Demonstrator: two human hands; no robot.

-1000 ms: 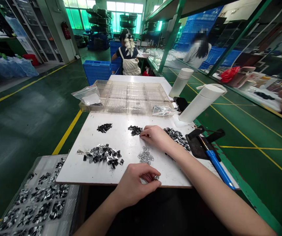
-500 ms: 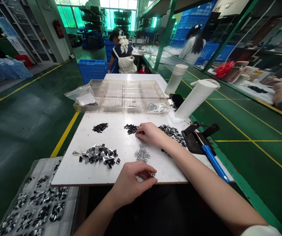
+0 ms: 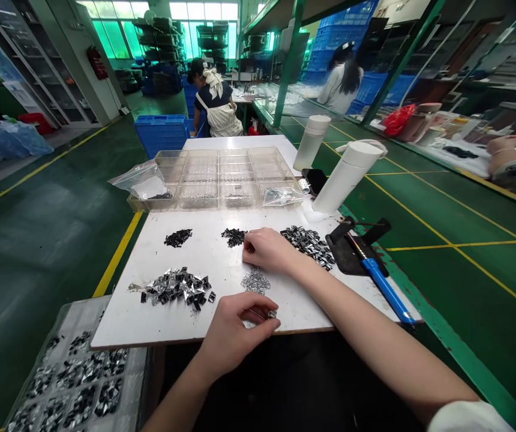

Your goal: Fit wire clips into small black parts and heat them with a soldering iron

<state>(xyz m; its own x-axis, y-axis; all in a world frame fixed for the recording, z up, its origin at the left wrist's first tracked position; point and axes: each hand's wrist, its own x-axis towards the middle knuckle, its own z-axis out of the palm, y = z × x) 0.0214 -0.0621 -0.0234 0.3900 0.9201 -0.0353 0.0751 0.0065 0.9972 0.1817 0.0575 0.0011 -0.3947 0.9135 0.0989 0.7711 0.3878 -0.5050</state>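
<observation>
My right hand [image 3: 269, 251] rests on the white board [image 3: 150, 318], its fingertips beside a small pile of black pieces [image 3: 233, 237]. I cannot tell whether those fingers pinch anything. My left hand [image 3: 235, 333] sits at the board's near edge, its fingers shut on a small silver part [image 3: 271, 314]. Close below my right hand lies a tangled clump of silver wire [image 3: 255, 281]. Further off on the board are another black pile [image 3: 177, 237] and two heaps of foil-like silver and black pieces [image 3: 308, 246] [image 3: 177, 287].
A clear compartment tray [image 3: 217, 179] and plastic bags [image 3: 138, 178] stand at the board's far edge. To the right are white bottles [image 3: 347, 177] and a blue-handled tool [image 3: 386, 291]. A grid of packed pieces [image 3: 78, 375] lies lower left. A co-worker [image 3: 216, 102] sits beyond.
The whole scene drifts left and upward in view as my head turns. Both hands stay in nearly the same places on the board, and the small silver part remains in my left fingers.
</observation>
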